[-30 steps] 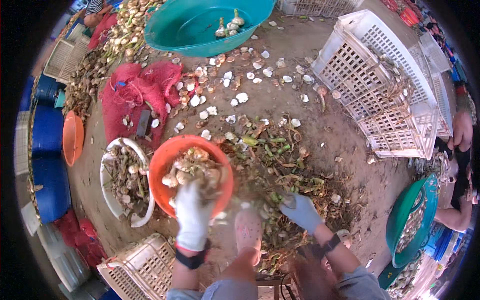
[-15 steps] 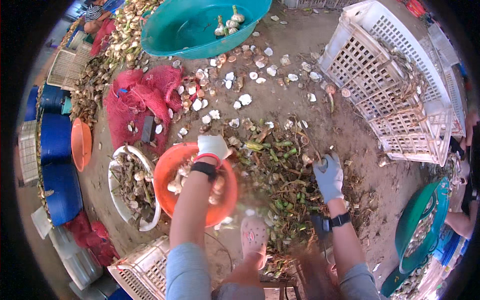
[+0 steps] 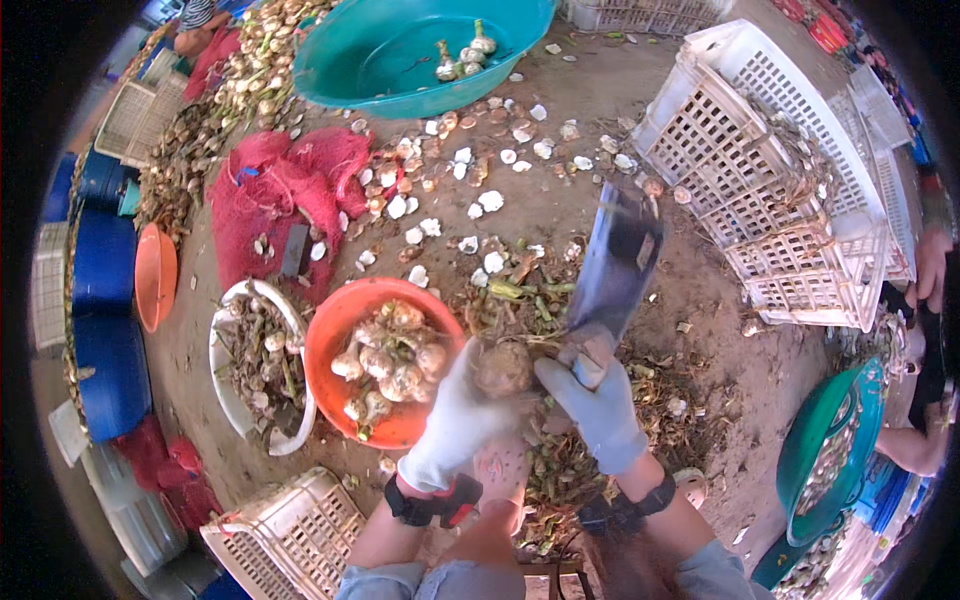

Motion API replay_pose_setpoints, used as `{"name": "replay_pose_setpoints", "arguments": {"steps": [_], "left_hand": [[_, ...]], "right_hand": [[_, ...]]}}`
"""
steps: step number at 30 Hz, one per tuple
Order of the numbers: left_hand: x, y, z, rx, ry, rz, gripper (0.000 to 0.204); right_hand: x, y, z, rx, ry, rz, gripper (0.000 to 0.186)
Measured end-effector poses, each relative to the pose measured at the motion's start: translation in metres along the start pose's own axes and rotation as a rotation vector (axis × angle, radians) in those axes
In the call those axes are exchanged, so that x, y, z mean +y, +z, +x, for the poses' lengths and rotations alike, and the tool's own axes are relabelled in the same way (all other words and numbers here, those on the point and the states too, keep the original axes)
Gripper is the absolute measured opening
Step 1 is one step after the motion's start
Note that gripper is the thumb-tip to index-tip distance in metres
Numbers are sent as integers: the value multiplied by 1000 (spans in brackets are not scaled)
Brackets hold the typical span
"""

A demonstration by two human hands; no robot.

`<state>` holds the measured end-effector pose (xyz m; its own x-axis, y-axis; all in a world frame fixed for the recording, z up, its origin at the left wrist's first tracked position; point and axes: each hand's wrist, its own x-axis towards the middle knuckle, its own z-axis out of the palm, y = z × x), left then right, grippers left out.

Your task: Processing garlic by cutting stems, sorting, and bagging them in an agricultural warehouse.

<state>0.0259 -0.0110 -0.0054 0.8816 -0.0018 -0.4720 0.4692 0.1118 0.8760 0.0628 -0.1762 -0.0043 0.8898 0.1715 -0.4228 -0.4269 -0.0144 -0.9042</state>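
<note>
Garlic (image 3: 503, 370) is sitting between the two hands, one round, dirty bulb. The left hand (image 3: 460, 420), in a white glove, is gripping it from the left side. The right hand (image 3: 605, 420), in a pale glove too, is closing around the near end of a big dark blade (image 3: 620, 260), and the blade is pointing up and away from the hands.

The left hand is no longer hanging over the orange bowl (image 3: 322, 395); now it is meeting the right hand in the middle. The right hand is no longer staying off by itself on the right. So bulb and blade are coming together, and I think the work is now going to this one bulb.

More bulbs (image 3: 377, 360) are filling the orange bowl, just left of the left hand. A white tub (image 3: 288, 440) is standing past that bowl, farther left. Bits of stem (image 3: 565, 485) are lying under the hands and around the right one. A red net (image 3: 285, 190) is lying ahead of the left hand.

The blade is looking blurry, so I cannot tell if its edge is touching the garlic. The left hand is hiding some of its own fingers and part of a pink shoe (image 3: 503, 470). A teal tub (image 3: 350, 60), far ahead of the hands, is getting cut off at the top.
</note>
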Motion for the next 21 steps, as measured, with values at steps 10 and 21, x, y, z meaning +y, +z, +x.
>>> {"name": "replay_pose_setpoints", "arguments": {"steps": [10, 21], "left_hand": [[-22, -17, -29, 110, 211, -96, 39], [-8, -139, -21, 743, 740, 588, 23]], "right_hand": [[-5, -2, -37, -166, -688, -934, 17], [53, -83, 32, 362, 83, -733, 38]]}}
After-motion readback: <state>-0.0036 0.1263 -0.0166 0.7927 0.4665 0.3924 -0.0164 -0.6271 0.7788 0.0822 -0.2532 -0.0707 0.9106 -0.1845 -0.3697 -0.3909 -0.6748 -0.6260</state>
